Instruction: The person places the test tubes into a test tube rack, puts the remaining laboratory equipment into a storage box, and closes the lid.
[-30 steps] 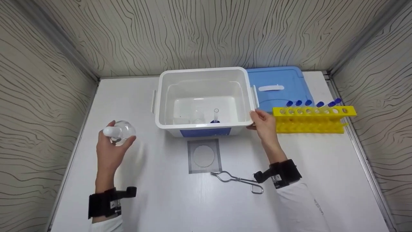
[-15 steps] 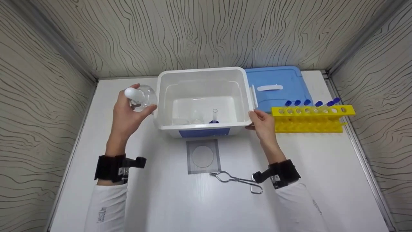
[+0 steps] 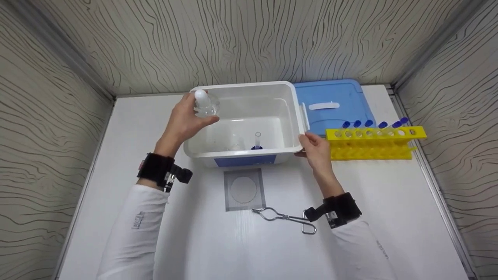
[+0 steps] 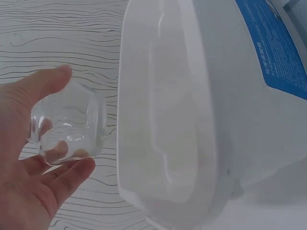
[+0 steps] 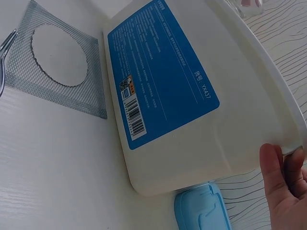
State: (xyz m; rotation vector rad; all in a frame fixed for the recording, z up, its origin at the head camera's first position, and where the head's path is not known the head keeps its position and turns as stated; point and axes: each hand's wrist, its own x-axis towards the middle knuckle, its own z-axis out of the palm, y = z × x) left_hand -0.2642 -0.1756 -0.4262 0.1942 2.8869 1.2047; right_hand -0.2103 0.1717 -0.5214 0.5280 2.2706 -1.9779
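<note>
My left hand (image 3: 186, 119) grips a glass alcohol lamp (image 3: 209, 108) with a white cap, over the left side of an open white plastic box (image 3: 268, 90). In the left wrist view, fingers and thumb wrap the lamp's clear glass body (image 4: 72, 120), above and apart from the box rim (image 4: 139, 120). My right hand (image 3: 320, 154) pinches the box's front right corner; the right wrist view shows the thumb (image 5: 273, 165) against the rim. Inside the box are a test tube (image 3: 258, 137) with a blue base and a faint clear glass vessel (image 3: 235, 143).
A blue lid (image 3: 338, 93) lies behind, right of the box. The yellow rack (image 3: 371, 156) at right holds several blue-capped test tubes (image 3: 368, 123). In front of the box lie wire gauze (image 3: 230, 200) with a round centre and metal crucible tongs (image 3: 286, 216).
My left hand has carried the alcohol lamp from the table's left side, rightward and away from me, to above the box. The right hand stays on the box corner.
</note>
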